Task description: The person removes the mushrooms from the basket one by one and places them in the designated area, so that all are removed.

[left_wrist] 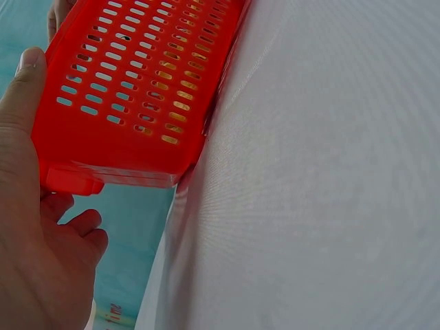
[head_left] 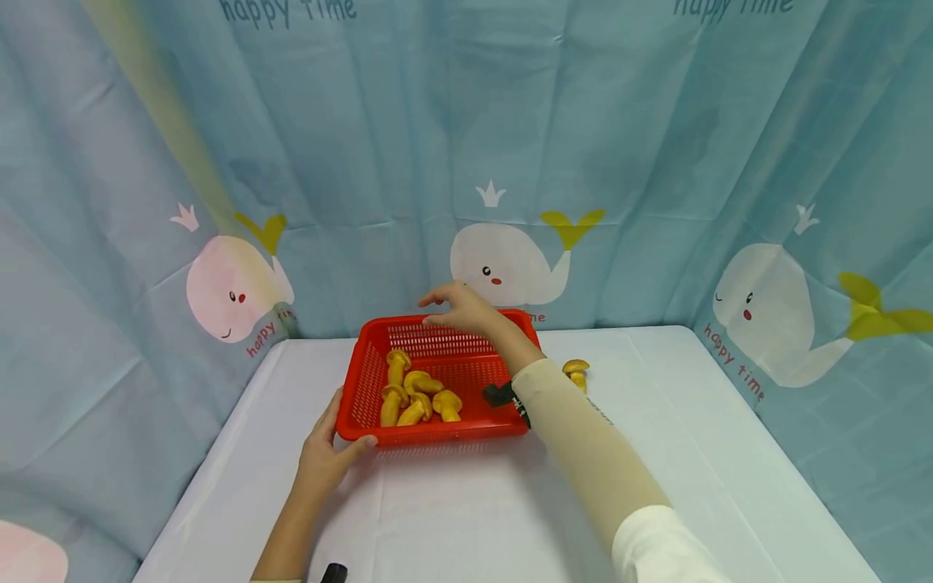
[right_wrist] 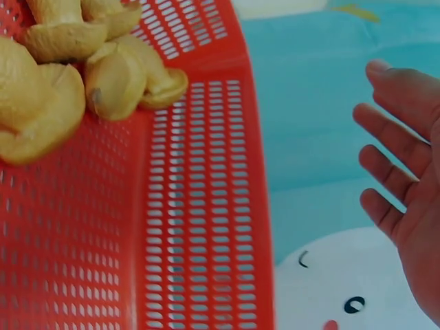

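A red plastic basket [head_left: 453, 434] with slotted walls stands on the white table. Several yellow mushrooms [head_left: 394, 403] lie bunched in its left half. My left hand [head_left: 321, 460] grips the basket's left end; in the left wrist view the thumb lies along the rim and the other fingers are bent beneath it. Above the far rim is my right hand [head_left: 466, 311], its fingers loosely bent with nothing between them. The right wrist view shows this hand [right_wrist: 412, 165] beyond the rim, apart from the basket. One more mushroom [head_left: 576, 368] lies on the table to the right, partly hidden by my right sleeve.
The table [head_left: 700, 437] has a white cover. A blue curtain [head_left: 641, 162] with whale prints hangs behind it and along both sides. My right forearm [head_left: 583, 437] reaches across the basket's right end. A dark strap [head_left: 500, 395] sits at that wrist.
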The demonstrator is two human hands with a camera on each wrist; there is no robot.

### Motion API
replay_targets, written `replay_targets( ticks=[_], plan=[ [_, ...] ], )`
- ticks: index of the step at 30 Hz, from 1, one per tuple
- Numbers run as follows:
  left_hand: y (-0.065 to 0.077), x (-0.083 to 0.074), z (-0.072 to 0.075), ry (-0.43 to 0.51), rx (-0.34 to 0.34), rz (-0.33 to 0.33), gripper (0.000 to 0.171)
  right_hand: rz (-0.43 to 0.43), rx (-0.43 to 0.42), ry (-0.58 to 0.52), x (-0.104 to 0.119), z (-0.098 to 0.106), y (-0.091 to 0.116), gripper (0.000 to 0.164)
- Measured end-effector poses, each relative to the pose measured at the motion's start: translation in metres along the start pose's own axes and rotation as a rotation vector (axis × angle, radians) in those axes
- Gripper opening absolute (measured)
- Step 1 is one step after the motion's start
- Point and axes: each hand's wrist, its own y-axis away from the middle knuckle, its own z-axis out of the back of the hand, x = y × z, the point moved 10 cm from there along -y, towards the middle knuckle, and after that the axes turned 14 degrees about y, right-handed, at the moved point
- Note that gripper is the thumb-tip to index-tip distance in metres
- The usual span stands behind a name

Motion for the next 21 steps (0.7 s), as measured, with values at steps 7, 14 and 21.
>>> replay_targets(
  ticks=[7,14,21],
  plan=[
    [-0.001,0.0,0.001,0.007,0.0,-0.001,0.102,0.008,0.062,-0.046,-0.001,-0.029,-0.014,0.04],
    [0.0,0.001,0.003,-0.003,-0.004,0.007,0.102,0.002,0.133,-0.04,0.0,-0.06,-0.022,0.039],
    [0.0,0.005,-0.001,-0.01,0.004,0.002,0.102,-0.017,0.184,-0.034,-0.005,-0.08,-0.019,0.037]
  ],
)
